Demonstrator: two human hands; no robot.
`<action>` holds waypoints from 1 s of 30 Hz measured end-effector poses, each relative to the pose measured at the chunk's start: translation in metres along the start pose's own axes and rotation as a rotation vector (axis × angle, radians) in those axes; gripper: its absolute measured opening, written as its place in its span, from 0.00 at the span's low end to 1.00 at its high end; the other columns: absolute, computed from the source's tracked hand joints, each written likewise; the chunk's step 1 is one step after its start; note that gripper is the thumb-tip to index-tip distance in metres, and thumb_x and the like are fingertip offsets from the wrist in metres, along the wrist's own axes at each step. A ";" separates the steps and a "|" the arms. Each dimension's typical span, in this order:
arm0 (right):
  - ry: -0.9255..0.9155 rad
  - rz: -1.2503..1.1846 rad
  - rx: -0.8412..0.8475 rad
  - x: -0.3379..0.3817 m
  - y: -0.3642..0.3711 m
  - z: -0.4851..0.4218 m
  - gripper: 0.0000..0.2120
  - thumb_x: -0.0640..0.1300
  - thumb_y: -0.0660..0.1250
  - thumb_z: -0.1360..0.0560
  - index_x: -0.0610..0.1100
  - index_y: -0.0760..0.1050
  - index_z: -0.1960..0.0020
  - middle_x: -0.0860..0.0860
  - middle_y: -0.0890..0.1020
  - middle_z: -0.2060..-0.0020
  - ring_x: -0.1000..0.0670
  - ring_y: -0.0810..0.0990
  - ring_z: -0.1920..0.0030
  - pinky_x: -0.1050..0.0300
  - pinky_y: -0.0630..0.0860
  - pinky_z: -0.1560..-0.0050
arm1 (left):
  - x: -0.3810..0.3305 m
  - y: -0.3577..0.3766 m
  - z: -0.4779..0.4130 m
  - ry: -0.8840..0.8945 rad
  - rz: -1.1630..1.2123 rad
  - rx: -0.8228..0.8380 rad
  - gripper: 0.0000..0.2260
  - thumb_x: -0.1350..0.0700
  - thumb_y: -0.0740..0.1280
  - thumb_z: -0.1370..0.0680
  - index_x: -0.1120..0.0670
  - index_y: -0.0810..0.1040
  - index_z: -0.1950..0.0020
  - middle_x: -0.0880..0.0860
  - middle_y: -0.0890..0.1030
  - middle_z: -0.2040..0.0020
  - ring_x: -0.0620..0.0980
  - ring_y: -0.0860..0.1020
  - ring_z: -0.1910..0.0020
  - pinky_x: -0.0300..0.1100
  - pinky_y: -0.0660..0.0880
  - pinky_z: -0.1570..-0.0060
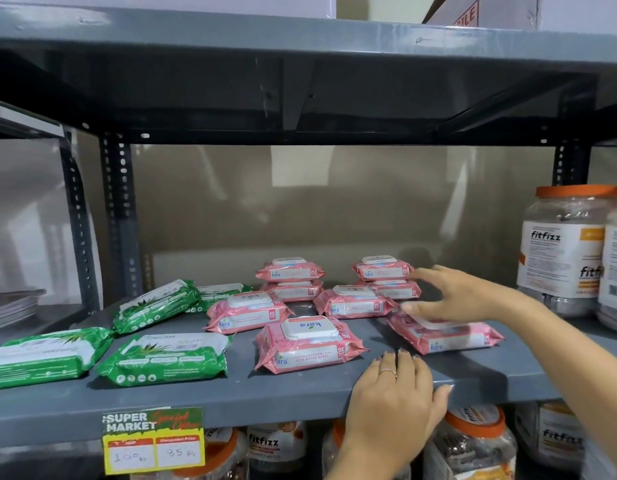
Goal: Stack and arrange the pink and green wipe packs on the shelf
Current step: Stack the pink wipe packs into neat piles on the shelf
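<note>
Shelving in grey steel fills your view, and the middle shelf (473,372) carries everything you are sorting. Fitfizz jars (563,251) stand at its right end, and more sit on the level below, behind the yellow price tag (154,441) stuck to the front lip.

Green wipe packs (161,360) lie loose on the left half, four in sight, none stacked, their long axes roughly along the shelf but skewed to different angles. Pink wipe packs (309,344) take the centre and right: two stacks of two at the back (386,277), and three singles lying flat in front of them.

One more pink pack (445,336) lies slightly tilted at the right, long axis running left to right, its near edge toward you. This is the one your next move likely turns on. It sits directly under your right hand (452,296), just right of and behind your left hand, so the right is clearly the nearer.

Your right hand reaches in from the right with fingers spread and extended, thumb low over the top of that pack; it appears to touch or just brush it, gripping nothing. Blur there keeps you from telling whether contact is firm.

Your left hand (395,393) rests open and flat on the shelf's front edge, fingers on the surface, thumb over the lip, holding nothing, probably bracing you.
</note>
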State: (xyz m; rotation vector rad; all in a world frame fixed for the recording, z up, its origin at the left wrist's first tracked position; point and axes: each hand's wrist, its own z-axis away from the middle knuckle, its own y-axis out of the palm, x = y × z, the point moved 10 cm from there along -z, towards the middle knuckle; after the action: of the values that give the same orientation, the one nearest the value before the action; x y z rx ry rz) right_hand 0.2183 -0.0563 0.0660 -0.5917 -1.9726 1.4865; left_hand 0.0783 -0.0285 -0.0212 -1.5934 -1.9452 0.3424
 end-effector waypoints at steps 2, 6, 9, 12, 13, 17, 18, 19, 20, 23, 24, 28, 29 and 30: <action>-0.100 0.024 -0.032 0.029 0.001 -0.025 0.39 0.71 0.62 0.32 0.53 0.62 0.27 0.50 0.68 0.28 0.48 0.69 0.30 0.50 0.66 0.31 | 0.000 -0.001 -0.001 -0.004 0.002 -0.015 0.23 0.42 0.53 0.18 0.51 0.84 0.50 0.50 0.85 0.52 0.47 0.82 0.53 0.39 0.78 0.49; -0.184 0.049 0.149 0.074 0.031 -0.070 0.38 0.57 0.69 0.28 0.50 0.57 0.24 0.52 0.63 0.25 0.49 0.65 0.27 0.53 0.62 0.28 | 0.001 -0.002 -0.001 -0.015 -0.004 -0.046 0.22 0.43 0.53 0.18 0.51 0.85 0.50 0.50 0.85 0.52 0.48 0.83 0.54 0.39 0.78 0.50; -0.123 0.015 0.326 0.081 0.047 -0.091 0.40 0.45 0.71 0.27 0.52 0.53 0.23 0.51 0.59 0.23 0.47 0.61 0.25 0.52 0.61 0.28 | 0.003 -0.005 -0.002 -0.038 -0.038 -0.067 0.23 0.43 0.53 0.18 0.51 0.86 0.51 0.50 0.85 0.53 0.48 0.83 0.55 0.39 0.78 0.51; -0.088 0.056 0.408 0.083 0.056 -0.103 0.38 0.42 0.69 0.27 0.53 0.54 0.23 0.51 0.59 0.23 0.45 0.59 0.25 0.48 0.60 0.27 | 0.004 -0.004 -0.003 -0.060 -0.029 -0.073 0.25 0.43 0.51 0.18 0.52 0.86 0.51 0.51 0.85 0.53 0.49 0.83 0.56 0.40 0.78 0.53; -0.086 0.082 0.406 0.083 0.057 -0.106 0.37 0.42 0.69 0.27 0.52 0.56 0.23 0.51 0.60 0.24 0.45 0.61 0.25 0.46 0.60 0.27 | 0.004 -0.003 -0.003 -0.062 -0.034 -0.076 0.25 0.43 0.51 0.18 0.52 0.85 0.51 0.51 0.85 0.53 0.50 0.83 0.56 0.40 0.79 0.54; -0.105 0.123 0.350 0.083 0.053 -0.113 0.35 0.46 0.72 0.30 0.52 0.63 0.26 0.52 0.70 0.29 0.46 0.69 0.31 0.47 0.65 0.30 | 0.003 -0.004 -0.004 -0.048 -0.060 -0.093 0.24 0.43 0.52 0.18 0.52 0.85 0.51 0.51 0.85 0.54 0.50 0.82 0.57 0.41 0.78 0.54; -0.122 0.117 0.334 0.084 0.048 -0.111 0.34 0.45 0.73 0.30 0.52 0.64 0.27 0.52 0.71 0.30 0.46 0.70 0.32 0.47 0.66 0.30 | 0.003 -0.004 -0.003 -0.043 -0.065 -0.104 0.24 0.43 0.52 0.18 0.53 0.85 0.51 0.52 0.85 0.54 0.51 0.82 0.57 0.41 0.78 0.54; -0.139 0.107 0.318 0.085 0.042 -0.108 0.33 0.44 0.72 0.29 0.52 0.65 0.27 0.52 0.71 0.30 0.46 0.70 0.32 0.47 0.66 0.30 | 0.002 -0.005 -0.003 -0.038 -0.068 -0.121 0.23 0.43 0.53 0.18 0.53 0.85 0.51 0.52 0.85 0.54 0.51 0.82 0.57 0.41 0.77 0.54; -0.163 0.100 0.300 0.087 0.034 -0.104 0.32 0.43 0.72 0.29 0.52 0.65 0.27 0.52 0.71 0.30 0.46 0.70 0.32 0.47 0.65 0.30 | 0.001 -0.005 -0.001 -0.036 -0.066 -0.137 0.23 0.43 0.54 0.18 0.53 0.85 0.51 0.52 0.85 0.54 0.51 0.82 0.57 0.41 0.77 0.55; -0.200 0.109 0.224 0.084 0.001 -0.086 0.32 0.43 0.70 0.28 0.53 0.64 0.27 0.54 0.70 0.30 0.49 0.69 0.31 0.50 0.63 0.29 | 0.001 -0.007 0.001 -0.037 -0.055 -0.160 0.22 0.43 0.54 0.18 0.53 0.85 0.50 0.52 0.85 0.53 0.51 0.82 0.56 0.41 0.77 0.53; -0.194 0.103 0.208 0.080 -0.011 -0.079 0.32 0.42 0.71 0.29 0.55 0.65 0.28 0.55 0.71 0.31 0.49 0.70 0.33 0.51 0.64 0.29 | 0.001 -0.007 0.001 -0.031 -0.053 -0.159 0.22 0.43 0.55 0.18 0.53 0.85 0.49 0.52 0.85 0.52 0.50 0.82 0.55 0.41 0.77 0.52; -0.127 0.136 0.291 0.048 -0.031 -0.045 0.32 0.40 0.72 0.31 0.55 0.69 0.30 0.53 0.75 0.36 0.48 0.74 0.36 0.50 0.69 0.32 | 0.000 -0.007 0.001 -0.005 -0.047 -0.158 0.21 0.42 0.56 0.18 0.54 0.83 0.49 0.52 0.84 0.52 0.50 0.82 0.54 0.40 0.78 0.53; -0.097 0.162 0.324 0.036 -0.029 -0.036 0.33 0.40 0.73 0.31 0.55 0.68 0.29 0.52 0.74 0.35 0.47 0.73 0.35 0.49 0.69 0.32 | -0.001 -0.007 0.001 0.002 -0.044 -0.157 0.21 0.42 0.56 0.18 0.54 0.83 0.49 0.52 0.84 0.52 0.50 0.82 0.54 0.40 0.78 0.54; -0.068 0.185 0.354 0.026 -0.026 -0.027 0.33 0.41 0.73 0.31 0.55 0.67 0.29 0.51 0.73 0.33 0.47 0.72 0.34 0.49 0.68 0.31 | -0.001 -0.008 0.002 0.007 -0.046 -0.161 0.21 0.42 0.55 0.18 0.54 0.83 0.49 0.52 0.84 0.52 0.49 0.82 0.55 0.40 0.78 0.54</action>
State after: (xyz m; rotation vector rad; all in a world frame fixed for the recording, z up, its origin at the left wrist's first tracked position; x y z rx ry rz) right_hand 0.2184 -0.0273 0.1014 -0.5845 -1.6795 1.9378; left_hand 0.0708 -0.0317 -0.0184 -1.6442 -2.0445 0.1645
